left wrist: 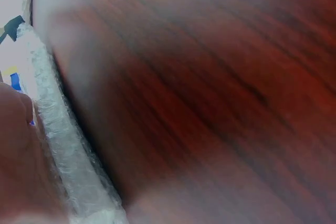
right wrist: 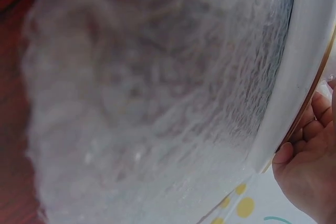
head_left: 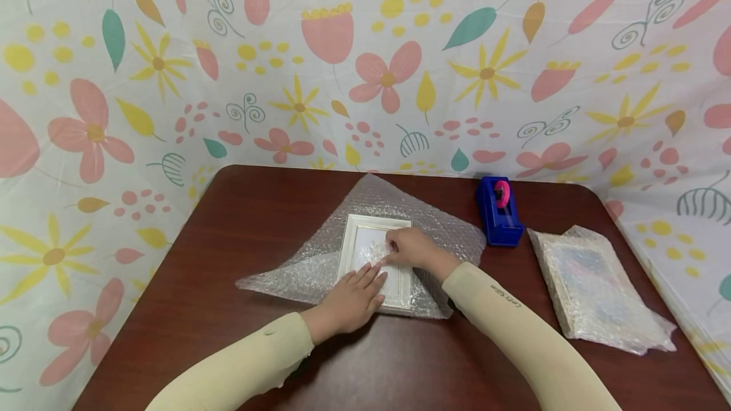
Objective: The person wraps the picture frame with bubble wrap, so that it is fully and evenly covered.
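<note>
A white picture frame (head_left: 374,220) lies on a sheet of bubble wrap (head_left: 442,217) spread cornerwise on the table. Part of the wrap is folded up over the frame's lower portion. My left hand (head_left: 351,300) rests on that fold with its fingers extended. Over the frame's middle, my right hand (head_left: 412,247) pinches the tip of the folded wrap with curled fingers. In the right wrist view, the right hand (right wrist: 310,166) bends over the frame's edge (right wrist: 302,72). The left wrist view shows the wrapped near side (left wrist: 68,140) beside the left hand (left wrist: 21,156).
A blue tape dispenser (head_left: 501,227) with a pink roll (head_left: 502,194) stands at the back right of the dark wooden table (head_left: 228,233). Right of it lies a bubble-wrapped, frame-shaped package (head_left: 599,290). A flower-patterned cloth (head_left: 434,144) hangs behind the table.
</note>
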### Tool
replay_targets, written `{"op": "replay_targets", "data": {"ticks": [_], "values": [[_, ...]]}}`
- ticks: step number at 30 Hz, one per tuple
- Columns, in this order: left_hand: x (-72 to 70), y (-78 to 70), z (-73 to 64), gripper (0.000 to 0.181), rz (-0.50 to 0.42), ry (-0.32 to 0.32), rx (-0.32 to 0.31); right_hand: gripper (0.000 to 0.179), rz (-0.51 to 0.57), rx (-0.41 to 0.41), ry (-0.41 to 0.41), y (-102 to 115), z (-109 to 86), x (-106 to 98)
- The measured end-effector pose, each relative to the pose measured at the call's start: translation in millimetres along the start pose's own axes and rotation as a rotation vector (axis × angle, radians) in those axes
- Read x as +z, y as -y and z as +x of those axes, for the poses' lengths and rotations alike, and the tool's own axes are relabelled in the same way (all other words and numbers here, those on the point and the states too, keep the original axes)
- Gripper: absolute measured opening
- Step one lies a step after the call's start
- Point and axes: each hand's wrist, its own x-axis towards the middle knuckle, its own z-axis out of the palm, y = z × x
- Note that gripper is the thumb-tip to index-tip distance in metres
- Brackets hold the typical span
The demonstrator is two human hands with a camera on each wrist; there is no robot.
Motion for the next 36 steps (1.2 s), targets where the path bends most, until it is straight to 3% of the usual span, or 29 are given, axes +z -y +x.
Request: {"op": "replay_targets", "data": {"ticks": [8,21,25,30,36], "values": [[-2.1,0.1,0.1,0.052,0.000,0.009,-0.006,0.021,0.078,0.063,0.087,-7,13.0,-3],[-1.7,0.5,1.2,0.052,-0.005,0.016,-0.011,0.013,0.237,0.067,0.027,-11,13.2,-15],[-1.6,0.0,1.5,0.053,-0.015,0.018,-0.020,0.010,0.286,0.136,0.005,-18,14.6,-23],[-2.5,-0.1,0.8,0.053,-0.025,0.030,-0.038,0.027,0.291,0.258,-0.041,-29,20.9,-31],[-4.6,-2.3,0.4,0.053,-0.036,0.032,-0.029,0.041,0.371,0.456,-0.080,-49,26.4,-36]]}}
